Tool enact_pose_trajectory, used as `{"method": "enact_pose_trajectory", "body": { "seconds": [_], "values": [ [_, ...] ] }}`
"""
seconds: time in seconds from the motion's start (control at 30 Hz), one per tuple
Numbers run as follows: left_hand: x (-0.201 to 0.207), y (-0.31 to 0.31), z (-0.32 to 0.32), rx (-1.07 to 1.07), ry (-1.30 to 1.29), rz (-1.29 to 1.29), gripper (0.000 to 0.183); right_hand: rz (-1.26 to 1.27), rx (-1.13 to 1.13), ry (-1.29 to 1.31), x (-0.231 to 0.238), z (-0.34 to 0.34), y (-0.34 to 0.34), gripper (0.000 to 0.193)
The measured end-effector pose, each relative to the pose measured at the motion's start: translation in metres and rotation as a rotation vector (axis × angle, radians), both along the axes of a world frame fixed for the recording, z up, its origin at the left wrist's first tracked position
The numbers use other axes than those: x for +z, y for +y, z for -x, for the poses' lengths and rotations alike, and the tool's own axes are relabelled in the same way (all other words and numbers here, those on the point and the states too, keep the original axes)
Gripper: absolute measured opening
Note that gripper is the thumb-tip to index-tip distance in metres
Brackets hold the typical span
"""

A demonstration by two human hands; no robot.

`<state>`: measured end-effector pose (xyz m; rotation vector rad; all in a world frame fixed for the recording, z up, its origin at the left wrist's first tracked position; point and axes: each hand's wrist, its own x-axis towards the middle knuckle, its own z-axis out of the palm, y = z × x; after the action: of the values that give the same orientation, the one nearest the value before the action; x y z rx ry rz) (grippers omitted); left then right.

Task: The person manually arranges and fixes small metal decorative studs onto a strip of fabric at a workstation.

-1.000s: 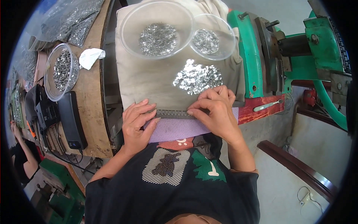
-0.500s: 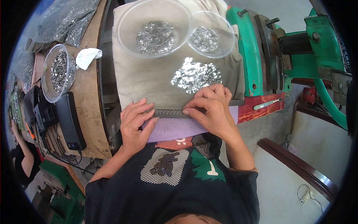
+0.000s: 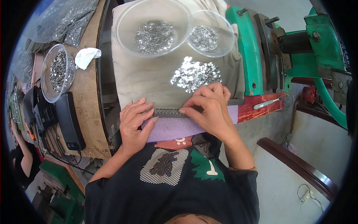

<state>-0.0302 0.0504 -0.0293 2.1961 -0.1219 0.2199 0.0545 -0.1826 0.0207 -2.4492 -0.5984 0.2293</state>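
A narrow dark bar with a row of small upright metal pieces (image 3: 167, 112) lies along the near edge of the cloth-covered surface. My left hand (image 3: 134, 123) grips its left end between thumb and fingers. Over the bar's right part, my right hand (image 3: 212, 108) is closed in a pinch, thumb and index finger at the row; whatever sits between those fingertips is hidden. Just beyond the right hand lies a loose pile of small shiny flat metal pieces (image 3: 195, 74). Farther back are a large clear bowl (image 3: 125, 39) and a smaller clear bowl (image 3: 228, 43), both holding thin metal pins.
A green machine (image 3: 238, 48) stands close at the right, with a light-handled brush (image 3: 267, 103) on the red board. On the wooden bench at left are a tub of metal parts (image 3: 71, 74), white tissue (image 3: 87, 58) and a black power bank (image 3: 70, 121). Another person's arm (image 3: 24, 149) shows far left.
My right hand has shifted slightly left along the bar, its thumb and finger still pinched. My left hand stays at the bar's left end.
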Motion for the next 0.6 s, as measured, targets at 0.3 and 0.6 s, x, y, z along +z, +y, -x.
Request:
{"method": "enact_pose_trajectory", "body": {
  "seconds": [0.3, 0.6],
  "values": [
    [-0.001, 0.001, 0.001, -0.004, -0.004, 0.000, 0.023, -0.004, 0.011, 0.037, 0.005, -0.002, -0.007, 0.014],
    [-0.001, 0.000, 0.001, 0.005, -0.012, -0.004, 0.023, 0.013, 0.004, 0.029, 0.006, -0.004, -0.015, 0.010]
  ]
}}
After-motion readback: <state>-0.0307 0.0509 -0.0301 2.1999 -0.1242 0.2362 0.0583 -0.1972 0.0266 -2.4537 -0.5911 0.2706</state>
